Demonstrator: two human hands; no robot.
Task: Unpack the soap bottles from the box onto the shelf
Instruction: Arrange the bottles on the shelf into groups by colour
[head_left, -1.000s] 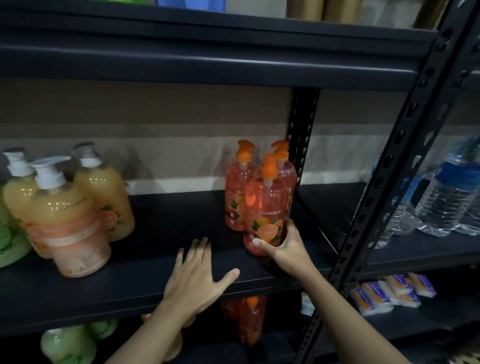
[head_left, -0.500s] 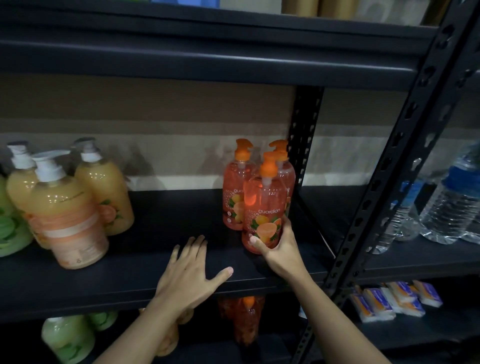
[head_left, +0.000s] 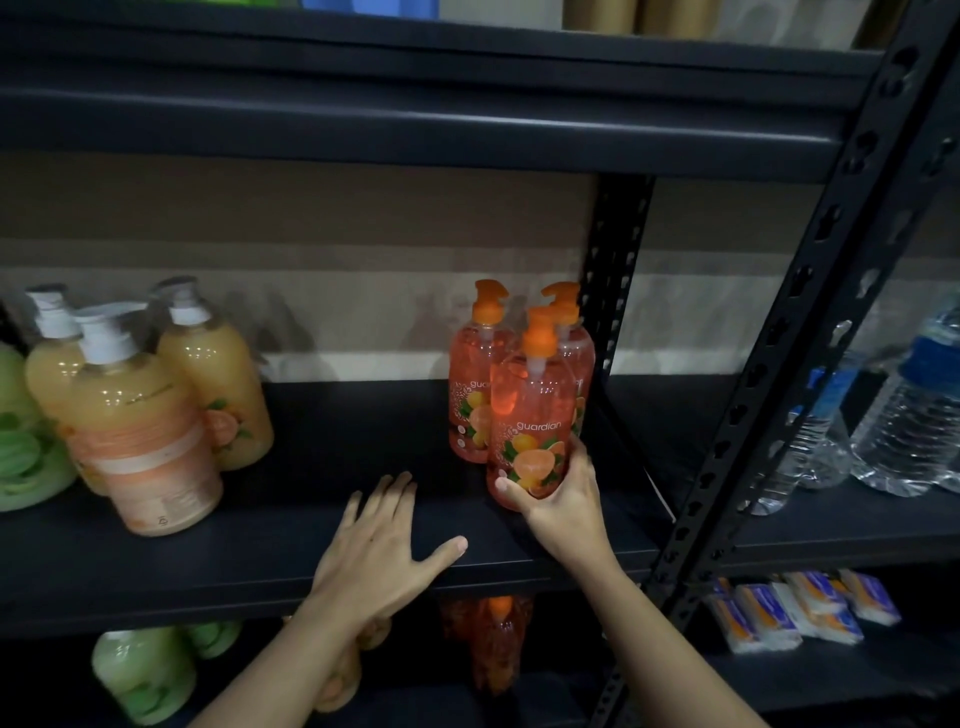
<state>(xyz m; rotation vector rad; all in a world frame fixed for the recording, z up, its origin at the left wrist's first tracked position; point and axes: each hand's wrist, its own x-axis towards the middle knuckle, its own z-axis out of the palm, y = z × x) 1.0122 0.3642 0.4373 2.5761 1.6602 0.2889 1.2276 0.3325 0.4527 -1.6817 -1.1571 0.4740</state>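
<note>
Barely anything moved since a second ago: right hand (head_left: 563, 501) still curls round the base of the front Guardian soap bottle (head_left: 530, 410). Matte black metal shelf (head_left: 260, 551) has that glossy see-through orange cylinder upright toward 3 o'clock, with two matching pump bottles (head_left: 467, 395) just behind at 12. Left hand (head_left: 379, 545) lies flat, fingers spread, at its 8 o'clock.

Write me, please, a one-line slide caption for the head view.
Right hand grips an orange soap bottle on the dark shelf, before two matching bottles; left hand rests flat on the shelf.
</note>
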